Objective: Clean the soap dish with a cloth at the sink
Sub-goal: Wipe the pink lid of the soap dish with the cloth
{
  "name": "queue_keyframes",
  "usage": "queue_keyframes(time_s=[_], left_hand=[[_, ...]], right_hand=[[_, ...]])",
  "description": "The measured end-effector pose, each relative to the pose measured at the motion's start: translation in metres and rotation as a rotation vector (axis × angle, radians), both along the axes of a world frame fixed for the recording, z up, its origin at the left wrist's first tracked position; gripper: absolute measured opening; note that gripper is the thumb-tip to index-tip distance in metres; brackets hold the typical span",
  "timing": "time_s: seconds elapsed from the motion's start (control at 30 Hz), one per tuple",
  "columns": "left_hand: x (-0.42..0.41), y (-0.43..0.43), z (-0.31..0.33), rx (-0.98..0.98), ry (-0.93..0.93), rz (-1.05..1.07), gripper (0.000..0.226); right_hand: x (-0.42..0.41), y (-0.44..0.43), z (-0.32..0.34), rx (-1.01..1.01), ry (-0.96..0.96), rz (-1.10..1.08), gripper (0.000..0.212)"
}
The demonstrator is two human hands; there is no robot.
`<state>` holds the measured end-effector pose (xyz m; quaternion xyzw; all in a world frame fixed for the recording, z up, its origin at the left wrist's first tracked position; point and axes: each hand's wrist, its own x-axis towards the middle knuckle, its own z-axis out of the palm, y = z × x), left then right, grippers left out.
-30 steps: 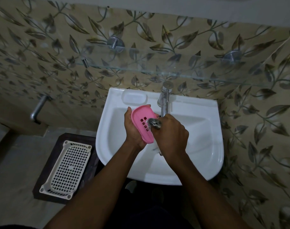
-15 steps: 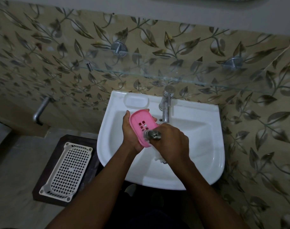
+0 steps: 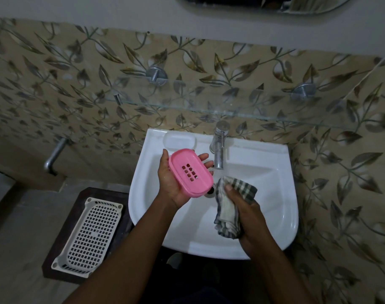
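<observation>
A pink oval soap dish (image 3: 190,173) with a grid of drain holes lies face up in my left hand (image 3: 171,185), held over the left part of the white sink (image 3: 275,194). My right hand (image 3: 248,218) grips a checked grey-and-white cloth (image 3: 229,207) over the basin, just right of the dish and apart from it. The cloth's lower end hangs down from my fist. The drain (image 3: 210,192) peeks out between dish and cloth.
A chrome tap (image 3: 219,148) stands at the back of the sink, with a moulded soap recess (image 3: 179,140) to its left. A glass shelf (image 3: 209,108) juts out above. A white perforated tray (image 3: 89,235) sits on a dark stool at lower left. A wall pipe (image 3: 54,154) projects on the left.
My right hand has pulled the cloth off the dish, down and to the right. My left hand has turned the dish from tilted on edge to face up.
</observation>
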<state>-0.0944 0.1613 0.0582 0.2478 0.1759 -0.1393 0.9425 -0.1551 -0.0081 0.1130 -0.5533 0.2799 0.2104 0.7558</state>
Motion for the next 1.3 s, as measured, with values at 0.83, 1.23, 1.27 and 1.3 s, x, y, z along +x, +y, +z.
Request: queue_keyframes(time_s=[0.83,1.23,1.27,1.3], left_hand=[[0.009,-0.016,0.036,0.214,0.126,0.073,0.096],[0.008,-0.009,0.025,0.172,0.220,0.059,0.032],[0.008,-0.010,0.023,0.185,0.213,0.044,0.032],[0.007,-0.011,0.022,0.202,0.194,0.022,0.032]], right_hand=[[-0.003,0.027,-0.012,-0.883,-0.886,-0.010,0.041],[0.022,0.016,0.019,-0.634,-0.982,0.173,0.028],[0.034,0.014,0.029,-0.703,-0.971,0.203,0.026],[0.047,0.014,0.039,-0.791,-0.950,0.245,0.024]])
